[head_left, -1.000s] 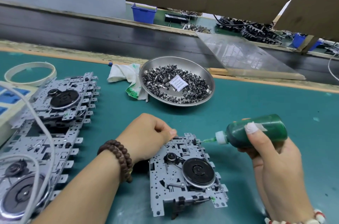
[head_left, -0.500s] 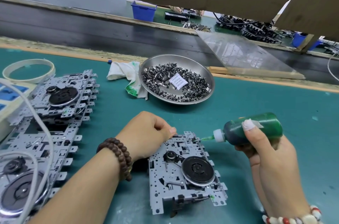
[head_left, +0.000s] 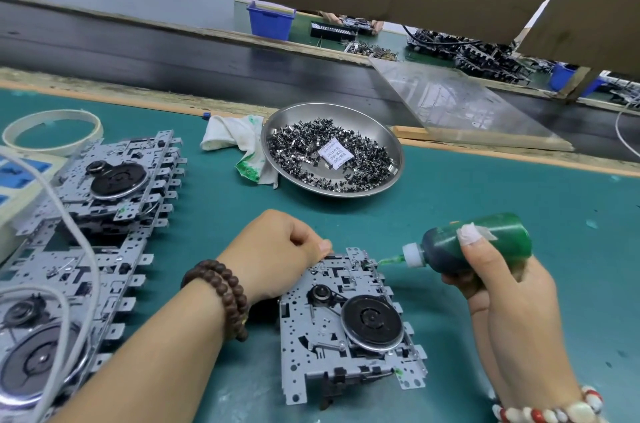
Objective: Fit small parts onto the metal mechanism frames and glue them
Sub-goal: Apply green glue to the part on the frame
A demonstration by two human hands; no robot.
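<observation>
Right wrist: a bracelet of white and red beads (head_left: 550, 414) showed at the bottom edge.
Left wrist: a double string of brown wooden beads (head_left: 221, 298) circled it.
Metal frame: the frame (head_left: 346, 329) lay flat on the green tabletop (head_left: 519, 180) between the two hands, with a black round wheel (head_left: 372, 318) on its right half and a smaller pulley (head_left: 322, 294) to the wheel's left.
Left hand: the left hand (head_left: 277, 249) was curled into a closed grip, thumb tip pressed on the frame's far left corner; whether it held anything inside I could not tell.
Right hand: the right hand (head_left: 498, 277) had its grip wrapped round the green glue bottle (head_left: 474, 249), one taped fingertip lying across the top of it.
Glue bottle: it lay nearly level, white cap and green nozzle (head_left: 391, 261) pointing left, the tip at the frame's far right corner.
Frame stack: more metal frames (head_left: 86, 232) lay overlapping at the left, a white cable (head_left: 69, 225) crossing them.
Steel dish: a round dish (head_left: 384, 135) farther back held small dark parts (head_left: 304, 145) and a white paper slip (head_left: 336, 156).
Cloth: a white rag (head_left: 225, 131) stained green touched the dish's left rim.
Tape ring: a pale ring (head_left: 52, 128) lay at far left.
Far side: a blue bin (head_left: 270, 19) stood beyond the dark belt (head_left: 138, 52).
</observation>
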